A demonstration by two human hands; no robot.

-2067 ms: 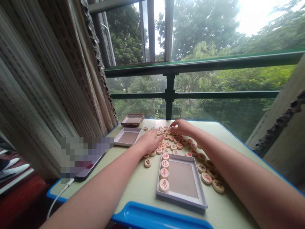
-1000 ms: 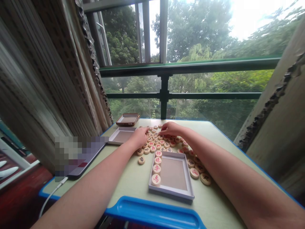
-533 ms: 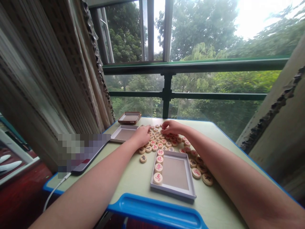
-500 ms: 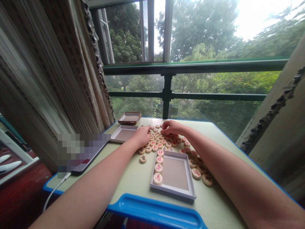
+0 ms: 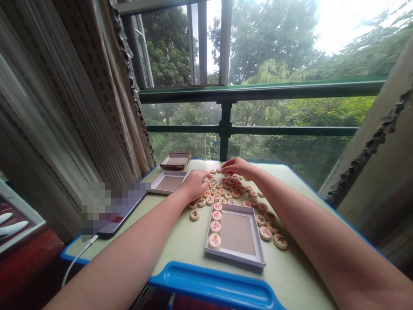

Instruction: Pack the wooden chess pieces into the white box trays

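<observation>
Round wooden xiangqi pieces [image 5: 221, 192] with red or black characters lie in a loose spread, heaped in places. My left hand [image 5: 195, 183] rests at the left side of the spread, forefinger stretched towards pieces at the far edge; its other fingers are partly hidden. Over the far part of the heap hangs my right hand [image 5: 240, 167], palm down, fingers apart and curved downward, with no piece visible in it. In front of the pieces, a shallow white box tray [image 5: 259, 254] holds a column of red-lettered pieces [image 5: 215, 226] along its left wall.
Another white tray [image 5: 161, 191] lies left of the pieces, with a brown-rimmed box [image 5: 176, 166] behind it. A dark flat device [image 5: 120, 220] with a white cable [image 5: 75, 254] sits at the table's left. A blue trough [image 5: 213, 282] runs along the near edge.
My right hand has shifted slightly right and its fingers have spread. My left hand has moved a little to the right, its forefinger reaching further. The column in the tray is the same.
</observation>
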